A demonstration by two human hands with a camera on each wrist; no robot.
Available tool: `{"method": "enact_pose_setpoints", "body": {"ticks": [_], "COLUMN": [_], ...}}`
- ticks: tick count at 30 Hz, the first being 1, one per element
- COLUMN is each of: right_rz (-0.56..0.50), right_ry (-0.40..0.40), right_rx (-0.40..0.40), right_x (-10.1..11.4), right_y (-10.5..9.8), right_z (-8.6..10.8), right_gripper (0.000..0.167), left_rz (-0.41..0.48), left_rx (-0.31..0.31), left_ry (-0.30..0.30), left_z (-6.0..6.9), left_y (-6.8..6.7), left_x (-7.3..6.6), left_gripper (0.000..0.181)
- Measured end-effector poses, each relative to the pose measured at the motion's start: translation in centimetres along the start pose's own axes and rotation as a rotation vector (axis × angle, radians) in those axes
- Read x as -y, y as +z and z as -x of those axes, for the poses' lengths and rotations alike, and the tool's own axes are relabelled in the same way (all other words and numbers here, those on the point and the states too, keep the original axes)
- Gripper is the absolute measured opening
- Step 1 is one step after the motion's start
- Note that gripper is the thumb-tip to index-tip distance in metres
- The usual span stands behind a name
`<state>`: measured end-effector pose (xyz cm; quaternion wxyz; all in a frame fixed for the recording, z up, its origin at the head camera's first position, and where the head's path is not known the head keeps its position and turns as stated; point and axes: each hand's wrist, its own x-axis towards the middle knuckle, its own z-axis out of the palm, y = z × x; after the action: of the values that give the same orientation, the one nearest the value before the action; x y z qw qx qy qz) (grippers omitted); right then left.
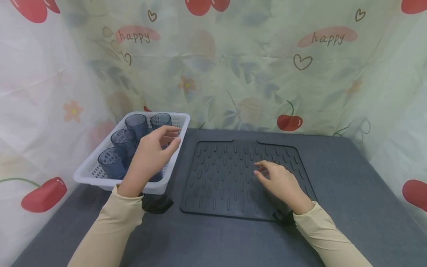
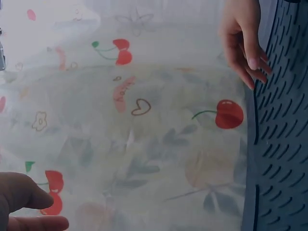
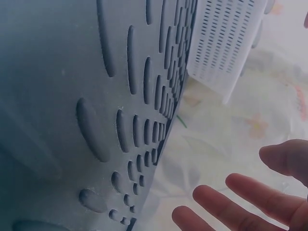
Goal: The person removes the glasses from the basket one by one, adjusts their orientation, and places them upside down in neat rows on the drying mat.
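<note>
Curtain [image 1: 220,70] behind basket [image 1: 96,181], cups [image 1: 113,165] partly behind left hand [image 1: 150,154]

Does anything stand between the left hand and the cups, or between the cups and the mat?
Nothing visible separates the left hand from the cups. Between cups and mat stands the mat-side wall of the basket; the right hand appears over the mat.

Left fingers [image 1: 169,129], right fingers [image 1: 265,164] loosely bent
</note>
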<state>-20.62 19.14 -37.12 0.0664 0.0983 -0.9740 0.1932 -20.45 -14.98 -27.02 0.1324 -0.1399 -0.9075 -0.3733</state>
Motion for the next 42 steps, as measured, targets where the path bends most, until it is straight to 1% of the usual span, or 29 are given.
{"method": "enact_pose_setpoints", "body": {"ticks": [3,9,14,16,21,26,28,32,37,42], "right_rz": [-0.008,-0.019,-0.025,-0.026,-0.030,-0.035,-0.036,-0.039,-0.037,-0.039], "right_ry": [-0.001,-0.003,0.001,0.003,0.004,0.000,-0.002,-0.005,-0.007,-0.007], "right_rx": [-0.008,-0.029,-0.042,-0.047,-0.057,-0.058,-0.059,-0.066,-0.072,-0.066], "right_x": [0.0,0.0,0.1,0.0,0.0,0.0,-0.1,-0.1,-0.3,-0.4], "right_y": [0.0,0.0,0.0,0.0,0.0,0.1,0.1,0.1,0.0,0.1], "right_z": [0.1,0.2,0.3,0.3,0.3,0.4,0.5,0.5,0.6,0.6], "right_gripper": [0.040,0.041,0.040,0.040,0.040,0.041,0.041,0.041,0.041,0.041], "left_rz": [0.004,-0.010,-0.034,-0.026,0.021,0.054,0.054,0.049,0.034,0.007], "left_rx": [-0.052,-0.130,-0.225,-0.260,-0.314,-0.381,-0.407,-0.440,-0.453,-0.446], "left_ry": [0.017,0.064,0.094,0.100,0.099,0.080,0.056,-0.003,-0.065,-0.081], "left_z": [0.2,0.6,0.9,0.9,1.1,1.3,1.4,1.6,1.7,1.9], "left_y": [-0.5,-1.1,-1.8,-2.1,-3.1,-4.0,-4.4,-5.0,-5.6,-5.9], "left_x": [0.5,1.9,3.1,3.5,4.8,6.1,6.6,7.6,8.9,9.7], "left_gripper": [0.034,0.033,0.035,0.037,0.042,0.044,0.044,0.044,0.046,0.048]}}
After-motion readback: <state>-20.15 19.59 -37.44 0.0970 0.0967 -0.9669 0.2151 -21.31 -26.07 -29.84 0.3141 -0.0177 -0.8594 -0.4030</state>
